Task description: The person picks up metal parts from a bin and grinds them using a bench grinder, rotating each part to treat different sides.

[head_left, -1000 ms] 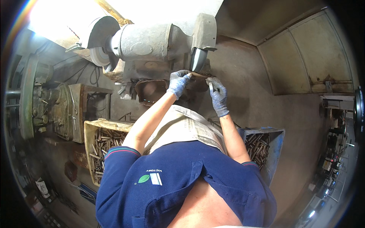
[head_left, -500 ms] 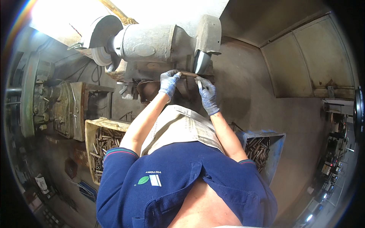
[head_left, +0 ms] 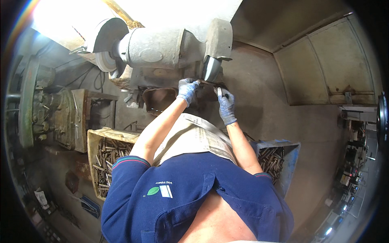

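A slim brown metal rod [head_left: 209,83] lies crosswise just below the right-hand wheel [head_left: 211,69] of a grey bench grinder [head_left: 156,48]. My left hand [head_left: 187,90], in a blue-and-grey work glove, is closed with its fingertips at the rod's left end. On the rod's right end, my right hand [head_left: 226,106] pinches in a matching glove, thumb and fingers pressed together. The rod is close to the wheel's lower edge; whether they touch I cannot tell. Part of the rod is in shadow and behind my fingers.
A yellowish crate [head_left: 92,158] of short metal pieces stands to my left, and a blue crate [head_left: 291,164] of similar pieces to my right. A green machine [head_left: 30,101] fills the far left. The grinder's other wheel [head_left: 105,61] is exposed below its guard.
My left hand has moved right, nearer the wheel, and my right hand slightly right and down. The rod has shifted right with them, still held between both hands. The view has shifted slightly.
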Demonstrator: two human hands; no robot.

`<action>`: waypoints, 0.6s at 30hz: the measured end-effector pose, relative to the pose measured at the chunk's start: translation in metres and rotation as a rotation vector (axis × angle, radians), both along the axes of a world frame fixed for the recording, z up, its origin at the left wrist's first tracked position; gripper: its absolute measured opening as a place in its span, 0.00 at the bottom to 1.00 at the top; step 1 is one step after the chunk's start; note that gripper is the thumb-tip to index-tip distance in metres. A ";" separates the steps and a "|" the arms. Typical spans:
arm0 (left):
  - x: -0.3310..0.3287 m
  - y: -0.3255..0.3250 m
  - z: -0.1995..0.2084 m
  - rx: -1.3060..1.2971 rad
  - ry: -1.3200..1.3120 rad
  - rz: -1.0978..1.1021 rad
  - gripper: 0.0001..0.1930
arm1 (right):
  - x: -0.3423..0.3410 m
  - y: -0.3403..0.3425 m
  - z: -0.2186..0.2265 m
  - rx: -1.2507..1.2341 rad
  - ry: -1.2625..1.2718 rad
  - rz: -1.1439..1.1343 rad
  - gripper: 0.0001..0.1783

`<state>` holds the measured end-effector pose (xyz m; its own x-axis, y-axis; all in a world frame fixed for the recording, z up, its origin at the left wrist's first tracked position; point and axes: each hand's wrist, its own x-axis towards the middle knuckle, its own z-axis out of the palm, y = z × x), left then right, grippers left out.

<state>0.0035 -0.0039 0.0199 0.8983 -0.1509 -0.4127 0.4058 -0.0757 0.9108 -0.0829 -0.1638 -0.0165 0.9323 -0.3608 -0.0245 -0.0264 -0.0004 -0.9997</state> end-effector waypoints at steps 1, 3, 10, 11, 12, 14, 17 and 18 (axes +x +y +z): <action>0.010 0.005 -0.043 -0.109 -0.063 0.042 0.08 | 0.003 0.008 0.002 0.042 -0.010 0.018 0.12; 0.008 0.012 -0.031 -0.086 -0.078 0.074 0.06 | 0.005 0.019 0.004 0.074 -0.024 0.023 0.13; 0.015 0.036 -0.028 -0.166 -0.027 0.090 0.06 | 0.015 0.036 -0.007 0.110 -0.094 0.061 0.12; 0.015 0.038 -0.029 -0.158 -0.020 0.082 0.07 | 0.014 0.037 -0.005 0.113 -0.116 0.081 0.12; 0.015 0.040 -0.029 -0.186 -0.031 0.082 0.06 | 0.014 0.038 -0.003 0.098 -0.133 0.096 0.12; 0.012 0.044 -0.026 -0.239 -0.052 0.080 0.06 | 0.012 0.039 0.002 0.068 -0.167 0.123 0.12; -0.012 0.044 0.003 -0.259 -0.154 0.065 0.06 | -0.008 0.027 0.018 -0.219 -0.318 0.175 0.14; -0.024 0.045 0.015 -0.238 -0.184 0.065 0.06 | -0.017 0.026 0.032 -0.290 -0.342 0.168 0.14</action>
